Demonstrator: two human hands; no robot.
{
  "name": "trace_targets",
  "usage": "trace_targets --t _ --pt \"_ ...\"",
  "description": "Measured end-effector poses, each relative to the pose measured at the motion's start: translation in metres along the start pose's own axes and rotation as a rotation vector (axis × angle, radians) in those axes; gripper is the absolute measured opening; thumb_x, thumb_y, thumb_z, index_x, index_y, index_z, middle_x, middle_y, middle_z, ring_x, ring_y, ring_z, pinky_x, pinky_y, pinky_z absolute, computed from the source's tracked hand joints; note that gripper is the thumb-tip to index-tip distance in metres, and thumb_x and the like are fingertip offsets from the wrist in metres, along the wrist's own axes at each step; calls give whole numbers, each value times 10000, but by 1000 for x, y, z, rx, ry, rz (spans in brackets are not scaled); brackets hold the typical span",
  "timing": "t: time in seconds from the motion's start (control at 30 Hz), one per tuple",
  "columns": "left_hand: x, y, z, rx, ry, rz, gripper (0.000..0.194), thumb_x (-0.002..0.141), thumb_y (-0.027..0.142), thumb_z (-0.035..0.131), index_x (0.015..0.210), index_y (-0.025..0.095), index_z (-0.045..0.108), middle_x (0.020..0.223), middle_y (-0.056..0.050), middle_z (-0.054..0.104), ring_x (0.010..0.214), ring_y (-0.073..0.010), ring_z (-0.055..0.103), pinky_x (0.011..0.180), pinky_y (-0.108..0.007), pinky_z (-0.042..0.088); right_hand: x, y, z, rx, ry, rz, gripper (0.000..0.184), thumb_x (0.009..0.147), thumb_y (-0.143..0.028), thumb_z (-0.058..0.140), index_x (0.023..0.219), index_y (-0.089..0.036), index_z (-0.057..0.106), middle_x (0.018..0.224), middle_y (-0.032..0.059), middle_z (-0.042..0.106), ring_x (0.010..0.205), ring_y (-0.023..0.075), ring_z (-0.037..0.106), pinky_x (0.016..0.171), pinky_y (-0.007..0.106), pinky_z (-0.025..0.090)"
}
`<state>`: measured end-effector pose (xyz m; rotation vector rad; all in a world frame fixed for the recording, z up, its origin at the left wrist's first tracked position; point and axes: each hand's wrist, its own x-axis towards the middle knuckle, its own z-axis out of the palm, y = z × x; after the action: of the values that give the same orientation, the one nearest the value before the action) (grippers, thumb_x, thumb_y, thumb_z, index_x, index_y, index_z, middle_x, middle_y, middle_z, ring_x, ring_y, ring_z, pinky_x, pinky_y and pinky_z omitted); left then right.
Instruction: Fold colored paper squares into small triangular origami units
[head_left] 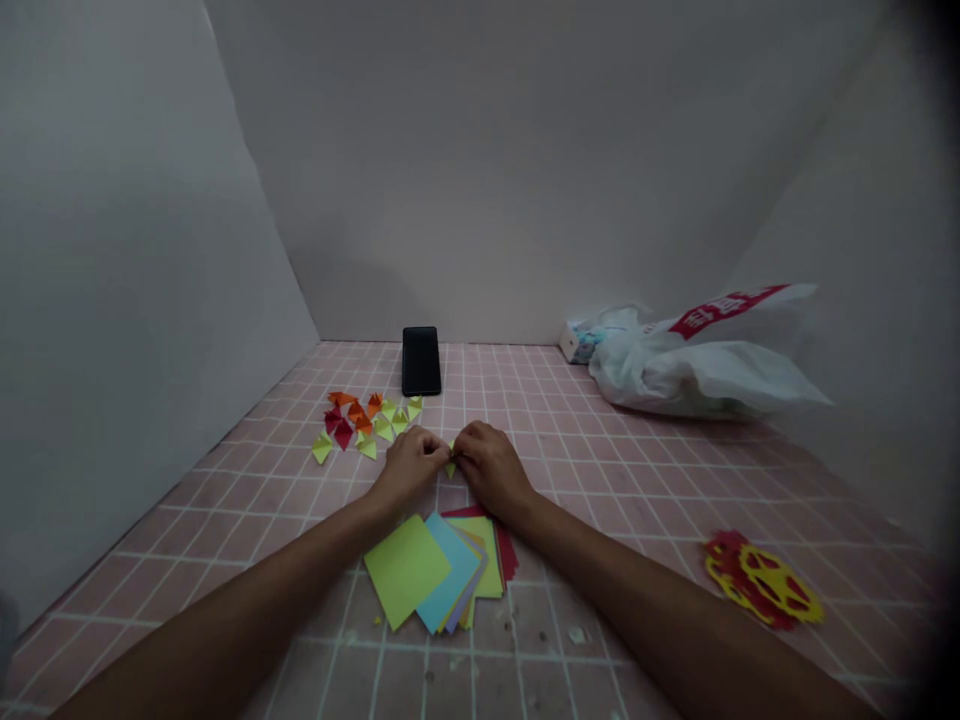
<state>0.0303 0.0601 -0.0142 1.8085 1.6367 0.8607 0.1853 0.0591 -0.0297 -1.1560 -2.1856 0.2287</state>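
Near the middle of the table, my left hand [411, 462] and my right hand [491, 462] meet over a small folded piece of yellow paper [451, 466]. Both hands pinch it between thumb and fingers, one at each side, so only its middle and lower tip show. Just left of my left hand lie several folded paper pieces in yellow [322, 447], orange [362, 423] and dark red [343, 433]. Closer to me, between my forearms, a fanned stack of coloured square sheets has a yellow-green sheet [407, 571] on top and a blue sheet [448, 570] beneath it.
A black phone [421, 361] leans at the back. At the back right, a white plastic bag [675, 370] with red print lies by a small box [574, 342]. Red and yellow cut-out shapes [780, 582] lie at the right. Pale walls enclose the pink tiled surface [600, 480].
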Motion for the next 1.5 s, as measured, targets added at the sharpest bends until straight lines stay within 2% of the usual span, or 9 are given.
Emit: trace_targets --t 0.43,0.83,1.13,1.5 --pt "-2 3 -1 -13 6 -9 168 729 221 513 584 169 581 702 -20 593 755 -168 554 693 -260 413 0 -1 -1 -13 -7 5 139 845 -99 533 798 -167 645 869 55 598 831 176 533 759 278 373" --pt "-2 -1 -1 -89 -23 0 161 718 252 547 636 158 647 743 -23 620 775 -166 573 707 -255 429 1 -4 -2 -38 -14 18 154 836 -80 523 773 -158 640 858 61 599 824 177 533 757 278 370" --pt "-2 2 -2 -100 -1 -5 134 688 214 522 591 163 599 716 -14 585 748 -164 558 704 -263 419 2 -4 -3 -37 -19 10 145 844 -94 530 780 -166 638 848 53 595 814 176 533 747 274 368" --pt "-1 2 -5 -187 -6 -47 80 667 220 509 647 167 565 637 18 563 619 -135 520 590 -241 392 2 -6 -4 -78 -43 25 124 860 -117 540 783 -155 630 863 63 606 832 181 540 756 281 369"
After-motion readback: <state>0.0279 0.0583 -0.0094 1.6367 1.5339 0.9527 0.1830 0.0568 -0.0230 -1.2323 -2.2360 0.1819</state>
